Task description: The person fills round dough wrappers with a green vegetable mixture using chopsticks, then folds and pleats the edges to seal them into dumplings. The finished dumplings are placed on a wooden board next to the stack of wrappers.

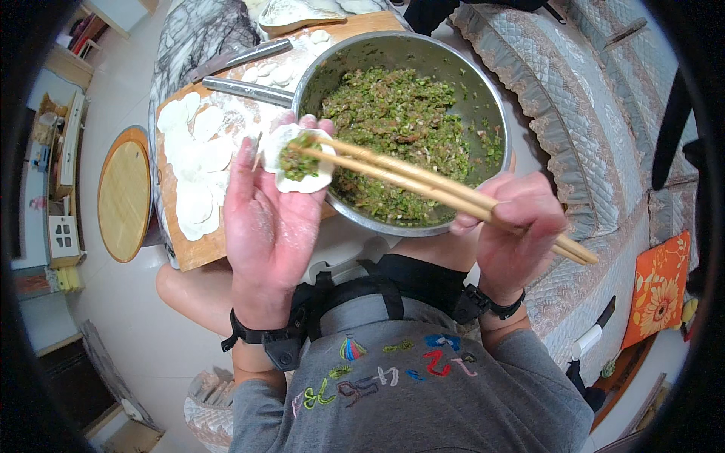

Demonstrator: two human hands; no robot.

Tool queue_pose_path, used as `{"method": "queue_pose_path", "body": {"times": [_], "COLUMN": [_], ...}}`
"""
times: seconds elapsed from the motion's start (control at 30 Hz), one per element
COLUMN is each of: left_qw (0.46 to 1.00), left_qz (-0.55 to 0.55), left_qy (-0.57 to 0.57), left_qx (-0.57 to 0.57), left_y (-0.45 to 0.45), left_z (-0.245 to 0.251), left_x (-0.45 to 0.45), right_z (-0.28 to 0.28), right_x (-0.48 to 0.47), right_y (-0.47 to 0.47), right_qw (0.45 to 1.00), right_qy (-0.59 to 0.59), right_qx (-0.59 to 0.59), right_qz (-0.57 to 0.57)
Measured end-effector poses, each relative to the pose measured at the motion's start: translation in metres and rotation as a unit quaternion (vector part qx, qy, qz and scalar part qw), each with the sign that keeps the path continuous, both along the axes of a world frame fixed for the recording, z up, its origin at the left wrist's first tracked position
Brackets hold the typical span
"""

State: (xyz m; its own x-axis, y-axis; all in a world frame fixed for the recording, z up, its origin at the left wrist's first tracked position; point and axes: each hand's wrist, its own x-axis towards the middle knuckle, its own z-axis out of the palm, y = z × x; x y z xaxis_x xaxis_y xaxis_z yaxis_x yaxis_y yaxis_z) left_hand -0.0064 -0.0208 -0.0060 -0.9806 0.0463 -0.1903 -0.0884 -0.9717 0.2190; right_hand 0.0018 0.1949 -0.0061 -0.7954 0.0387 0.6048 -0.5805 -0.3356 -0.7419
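Note:
On the fingers of my left hand, palm up, rests a round dough wrapper. A mound of green chopped filling sits in the middle of it. My right hand grips a pair of wooden chopsticks, whose tips touch that filling. Beneath the chopsticks stands a large steel bowl, with more chopped green and brown filling spread inside. Floured wrappers lie overlapping on a wooden board left of my left hand.
Two metal-looking rods lie across the board, beside small dough pieces. A floury scoop-shaped container stands at the far edge of the marble-patterned table. A quilted sofa is on the right, a round wooden-topped stool on the left.

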Motion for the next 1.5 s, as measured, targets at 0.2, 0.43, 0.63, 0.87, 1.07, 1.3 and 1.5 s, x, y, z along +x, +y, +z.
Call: {"method": "queue_pose_path", "body": {"times": [0.2,0.43,0.63,0.87,1.07,1.3,1.5], "left_qw": [0.999,0.999,0.999,0.999,0.998,0.999,0.999], "left_qz": [-0.032,-0.039,-0.043,-0.028,-0.031,0.003,0.006], "left_qy": [-0.004,0.014,0.015,0.033,0.023,0.042,0.033], "left_qx": [0.011,0.027,0.027,-0.007,0.041,-0.012,-0.018], "left_y": [0.007,0.008,0.01,0.005,0.003,0.004,0.019], "left_z": [0.004,0.004,0.004,-0.001,-0.008,0.0,0.004], "left_x": [0.005,0.005,0.006,0.003,0.005,0.009,0.008], "right_z": [0.002,0.004,-0.001,0.008,0.003,0.021,0.023], "right_x": [0.002,0.001,-0.001,-0.004,-0.021,-0.009,0.025], "right_y": [0.002,0.0,-0.001,0.009,0.019,0.027,0.004], "right_qw": [0.992,0.998,0.995,0.998,0.887,0.792,0.85], "right_qy": [-0.024,-0.058,-0.095,-0.031,-0.015,-0.24,-0.178], "right_qx": [0.122,-0.002,-0.003,-0.013,0.383,0.528,0.495], "right_qz": [-0.018,0.021,0.012,-0.059,-0.256,-0.188,-0.011]}}
